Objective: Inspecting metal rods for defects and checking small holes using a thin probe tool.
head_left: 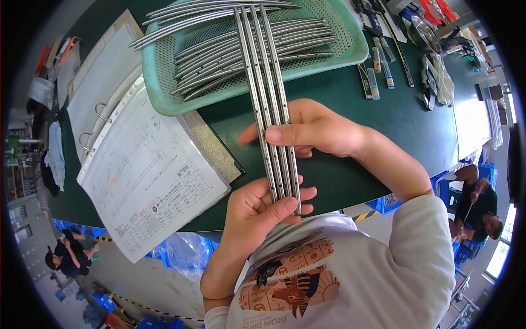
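Head view | left hand (253, 213) grips four metal tubes (267, 82) near the bottom, right hand (323, 130) mid-length, probably keeping 'em even | held over the worktop (350, 178)'s near edge, tips above green basket (156, 90)

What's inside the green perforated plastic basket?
The green perforated plastic basket holds silver metal rods with small holes, roughly parallel. The held bundle of similar silver rods covers part of them, and they hide anything directly beneath.
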A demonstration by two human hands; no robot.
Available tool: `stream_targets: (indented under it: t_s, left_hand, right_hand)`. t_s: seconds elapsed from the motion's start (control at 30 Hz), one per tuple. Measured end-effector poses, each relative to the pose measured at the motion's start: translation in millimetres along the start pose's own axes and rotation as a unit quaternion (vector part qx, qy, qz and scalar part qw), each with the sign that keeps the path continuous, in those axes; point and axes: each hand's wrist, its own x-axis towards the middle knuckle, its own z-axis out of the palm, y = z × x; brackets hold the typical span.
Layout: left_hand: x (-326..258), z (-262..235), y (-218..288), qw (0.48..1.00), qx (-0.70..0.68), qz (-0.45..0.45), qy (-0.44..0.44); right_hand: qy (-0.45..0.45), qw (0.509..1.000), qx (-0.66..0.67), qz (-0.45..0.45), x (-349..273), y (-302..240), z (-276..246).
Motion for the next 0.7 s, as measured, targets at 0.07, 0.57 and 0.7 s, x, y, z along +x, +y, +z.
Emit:
stream_targets:
  t_s: [0.07, 0.57, 0.7]
  left_hand:
    - [0.5, -0.6, -1.6, 1.000, 0.007, 0.014, 0.003]
    - [2.5, 0.2, -3.8, 1.000, 0.003, 0.024, -0.006]
    - [7.2, 0.0, -3.1, 1.000, -0.002, 0.014, -0.015]
  right_hand:
    - [0.005, 1.000, 0.001, -0.007, -0.2, 0.4, -0.4]
    - [-0.001, 1.000, -0.010, -0.003, 1.1, -1.4, -1.4]
    - [-0.007, 1.000, -0.004, -0.002, 2.4, 0.3, -1.6]
